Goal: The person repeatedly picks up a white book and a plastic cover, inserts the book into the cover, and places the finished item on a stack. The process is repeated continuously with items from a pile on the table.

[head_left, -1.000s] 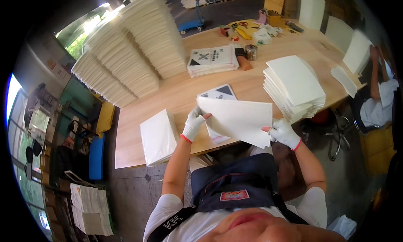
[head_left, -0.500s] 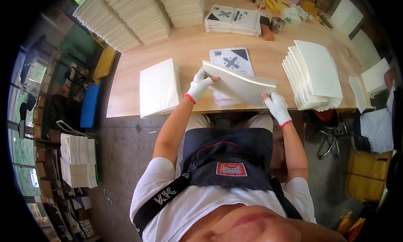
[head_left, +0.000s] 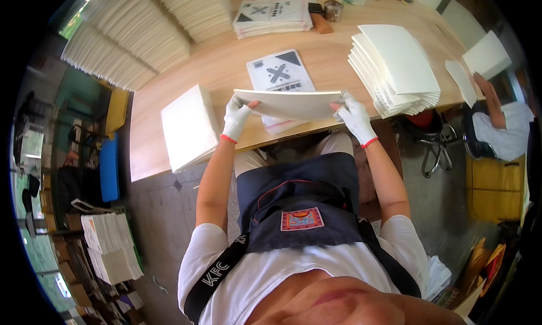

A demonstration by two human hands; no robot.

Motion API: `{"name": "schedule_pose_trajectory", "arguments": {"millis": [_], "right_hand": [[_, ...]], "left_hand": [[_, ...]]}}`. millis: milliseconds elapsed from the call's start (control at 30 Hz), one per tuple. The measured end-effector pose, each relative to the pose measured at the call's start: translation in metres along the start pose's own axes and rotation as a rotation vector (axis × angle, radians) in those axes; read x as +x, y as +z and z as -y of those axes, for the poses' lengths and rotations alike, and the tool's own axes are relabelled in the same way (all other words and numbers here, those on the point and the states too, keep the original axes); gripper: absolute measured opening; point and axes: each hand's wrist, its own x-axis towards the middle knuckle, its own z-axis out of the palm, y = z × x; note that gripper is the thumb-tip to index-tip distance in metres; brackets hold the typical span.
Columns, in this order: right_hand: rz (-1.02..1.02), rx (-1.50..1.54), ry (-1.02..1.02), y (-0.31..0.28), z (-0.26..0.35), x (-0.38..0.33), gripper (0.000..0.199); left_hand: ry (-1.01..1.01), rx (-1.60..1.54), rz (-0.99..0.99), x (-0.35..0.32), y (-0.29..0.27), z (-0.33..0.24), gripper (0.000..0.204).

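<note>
Between my hands a thin sheaf of white paper [head_left: 291,105] is held up by its two ends, bowing slightly downward in the middle. My left hand [head_left: 237,115], in a white fingertip-less glove with a red cuff, grips its left end. At the right end my right hand [head_left: 353,115], gloved the same way, pinches the corner with the thumb in front. Behind the sheaf, a clear printed bag [head_left: 281,70] with a dark cross-shaped design lies on the table, its lower part partly covered. To the left rests a thick white paper stack [head_left: 189,127].
A fanned, stepped paper stack [head_left: 398,62] stands at right on the wooden table [head_left: 220,57]. Farther back are printed packs [head_left: 274,13], a tin [head_left: 333,11] and tall paper piles [head_left: 127,34]. At far right another person's hand [head_left: 486,91] is near white sheets; a stool [head_left: 432,147] stands below.
The sheaf has gone from slanting down to the right to nearly level, as my right hand rose relative to my left. The whole view has turned and shifted.
</note>
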Motion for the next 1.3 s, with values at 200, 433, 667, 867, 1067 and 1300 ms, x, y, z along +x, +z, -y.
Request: {"name": "schedule_pose_trajectory", "arguments": {"millis": [200, 433, 667, 867, 1067, 1300], "right_hand": [[0.044, -0.304, 0.029, 0.009, -0.01, 0.008, 0.038], [-0.028, -0.61, -0.059, 0.001, -0.017, -0.006, 0.029], [0.128, -0.208, -0.075, -0.018, -0.013, -0.038, 0.03], [0.059, 0.789, 0.313, -0.05, -0.039, -0.099, 0.037], [0.087, 0.983, 0.481, -0.059, -0.06, -0.131, 0.057], [0.186, 1.006, 0.534, -0.039, -0.099, -0.123, 0.048]], "left_hand": [[-0.019, -0.015, 0.009, -0.002, 0.013, 0.01, 0.031], [-0.158, 0.167, -0.041, -0.013, 0.025, 0.02, 0.035], [-0.109, 0.277, 0.033, -0.009, 0.039, -0.026, 0.039], [0.021, 1.047, 0.296, -0.013, 0.061, -0.02, 0.041], [-0.02, 1.394, 0.35, -0.013, 0.069, 0.004, 0.04], [0.083, 1.194, 0.375, -0.004, 0.051, 0.014, 0.034]]}}
